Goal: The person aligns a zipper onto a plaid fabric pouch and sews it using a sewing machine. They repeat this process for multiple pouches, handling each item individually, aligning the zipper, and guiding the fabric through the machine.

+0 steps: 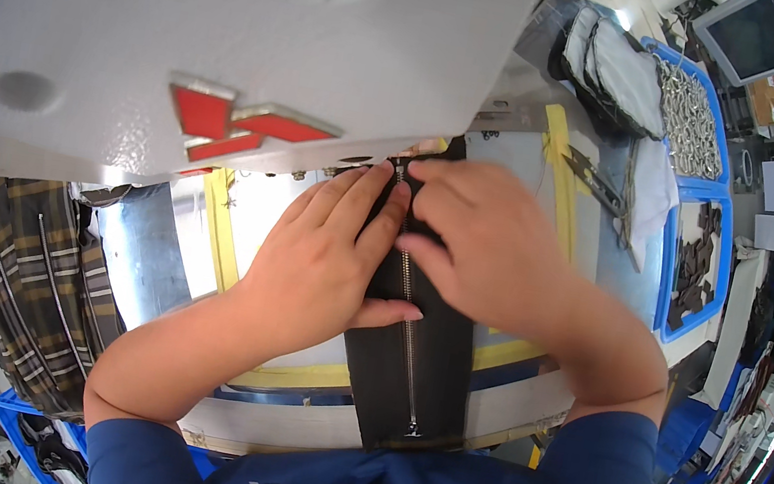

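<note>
A black fabric piece (440,352) with a metal zipper (407,357) down its middle lies under both my hands and hangs toward me over the table's front edge. My left hand (320,252) rests flat on its left part, fingers stretched forward and thumb across the zipper teeth. Along the right side of the zipper, my right hand (493,244) has bent fingers closed at the cloth, slightly blurred; its fingertips partly hide what they grip. The far end of the fabric sits beneath a large white sewing machine head (336,52), where the needle area is hidden.
Yellow tape (561,168) marks the table on both sides. Scissor-like metal snips (594,182) lie at the right. Beyond are white padded pieces (621,71), a blue tray of metal parts (723,164) and another with dark pieces (722,285). Plaid fabric (34,267) is piled left.
</note>
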A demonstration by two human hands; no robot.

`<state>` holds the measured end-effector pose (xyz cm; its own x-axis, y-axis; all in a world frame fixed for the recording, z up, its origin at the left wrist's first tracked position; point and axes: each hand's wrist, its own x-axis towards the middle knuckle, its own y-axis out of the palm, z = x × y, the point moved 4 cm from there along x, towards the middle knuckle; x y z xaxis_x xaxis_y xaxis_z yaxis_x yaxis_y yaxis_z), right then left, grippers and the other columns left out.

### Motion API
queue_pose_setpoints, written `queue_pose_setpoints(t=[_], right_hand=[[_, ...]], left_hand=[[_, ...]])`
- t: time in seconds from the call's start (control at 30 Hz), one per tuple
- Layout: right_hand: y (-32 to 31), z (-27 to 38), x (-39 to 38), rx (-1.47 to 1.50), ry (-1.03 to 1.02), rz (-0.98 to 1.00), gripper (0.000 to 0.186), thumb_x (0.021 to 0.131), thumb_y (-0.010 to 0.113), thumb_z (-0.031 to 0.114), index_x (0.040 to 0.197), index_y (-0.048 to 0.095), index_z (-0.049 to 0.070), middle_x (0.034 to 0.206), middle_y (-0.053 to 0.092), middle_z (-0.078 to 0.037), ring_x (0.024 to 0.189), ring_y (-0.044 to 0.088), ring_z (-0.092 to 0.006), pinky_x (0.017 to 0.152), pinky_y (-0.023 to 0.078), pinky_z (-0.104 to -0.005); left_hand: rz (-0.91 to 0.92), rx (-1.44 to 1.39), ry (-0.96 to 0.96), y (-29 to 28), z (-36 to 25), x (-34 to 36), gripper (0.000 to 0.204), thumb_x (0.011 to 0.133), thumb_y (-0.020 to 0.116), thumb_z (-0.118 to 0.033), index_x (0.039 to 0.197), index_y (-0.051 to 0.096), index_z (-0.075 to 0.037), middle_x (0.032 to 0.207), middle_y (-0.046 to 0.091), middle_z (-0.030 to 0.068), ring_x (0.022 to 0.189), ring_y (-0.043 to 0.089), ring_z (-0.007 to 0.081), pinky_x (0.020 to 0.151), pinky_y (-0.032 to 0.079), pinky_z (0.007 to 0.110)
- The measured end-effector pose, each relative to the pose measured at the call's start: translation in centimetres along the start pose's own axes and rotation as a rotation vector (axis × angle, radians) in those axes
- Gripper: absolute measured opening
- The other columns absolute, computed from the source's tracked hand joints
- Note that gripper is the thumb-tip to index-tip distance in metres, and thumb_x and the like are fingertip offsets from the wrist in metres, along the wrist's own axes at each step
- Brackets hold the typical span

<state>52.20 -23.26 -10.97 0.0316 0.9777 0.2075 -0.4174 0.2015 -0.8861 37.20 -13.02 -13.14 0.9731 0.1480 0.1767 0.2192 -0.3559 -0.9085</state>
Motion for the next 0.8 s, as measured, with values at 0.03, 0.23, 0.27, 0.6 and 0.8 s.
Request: queue_pose_setpoints(t=[0.03, 0.23, 0.27, 0.6, 0.8], right_hand=[[0.6, 0.4, -0.2, -0.017, -0.025, -0.010, 0.037, 0.090, 0.079, 0.021, 0.117, 0.068, -0.001, 0.133, 0.068, -0.021, 0.118, 0.065, -0.0372, 0.103, 0.052, -0.0465], [1.0, 0.5, -0.1, 0.015, -0.012, 0.057, 0.042, 0.091, 0.079, 0.023, 0.120, 0.068, -0.005, 0.134, 0.068, -0.023, 0.117, 0.066, -0.0351, 0.104, 0.053, -0.0432], [0.9, 0.5, 0.0, 0.023, -0.005, 0.063, 0.042, 0.091, 0.079, 0.023, 0.120, 0.068, -0.005, 0.134, 0.068, -0.023, 0.117, 0.066, -0.0349, 0.104, 0.053, -0.0431], [0.5, 0.5, -0.1, 0.048, 0.071, 0.112, 0.043, 0.087, 0.083, 0.025, 0.117, 0.070, -0.003, 0.134, 0.069, -0.020, 0.121, 0.067, -0.0374, 0.105, 0.055, -0.0454], [-4.6, -1.5, -2.0, 0.036, 0.221, -0.005, 0.029, 0.091, 0.081, 0.024, 0.107, 0.071, 0.002, 0.125, 0.071, -0.019, 0.115, 0.069, -0.0364, 0.097, 0.056, -0.0448]], left_hand=[[0.001, -0.006, -0.001, 0.0, 0.0, 0.0, 0.102, 0.070, 0.092, -0.059, 0.143, 0.062, 0.006, 0.153, 0.055, 0.0272, 0.136, 0.057, 0.0469, 0.115, 0.047, 0.053], [0.021, -0.023, -0.017, 0.0, 0.1, 0.1, 0.102, 0.068, 0.094, -0.058, 0.141, 0.063, 0.004, 0.154, 0.054, 0.0275, 0.139, 0.054, 0.0473, 0.117, 0.044, 0.055], [0.021, -0.032, -0.022, 0.0, 0.2, 0.0, 0.101, 0.068, 0.094, -0.058, 0.141, 0.063, 0.004, 0.154, 0.053, 0.0274, 0.139, 0.054, 0.0474, 0.118, 0.044, 0.055], [0.027, -0.013, 0.029, -0.3, 0.0, 0.5, 0.098, 0.070, 0.093, -0.052, 0.142, 0.059, 0.006, 0.152, 0.054, 0.0282, 0.138, 0.054, 0.0465, 0.116, 0.043, 0.053], [0.043, 0.059, -0.018, 0.4, 0.2, -0.6, 0.109, 0.070, 0.093, -0.054, 0.154, 0.053, 0.003, 0.160, 0.050, 0.0263, 0.144, 0.049, 0.0481, 0.121, 0.039, 0.056]])
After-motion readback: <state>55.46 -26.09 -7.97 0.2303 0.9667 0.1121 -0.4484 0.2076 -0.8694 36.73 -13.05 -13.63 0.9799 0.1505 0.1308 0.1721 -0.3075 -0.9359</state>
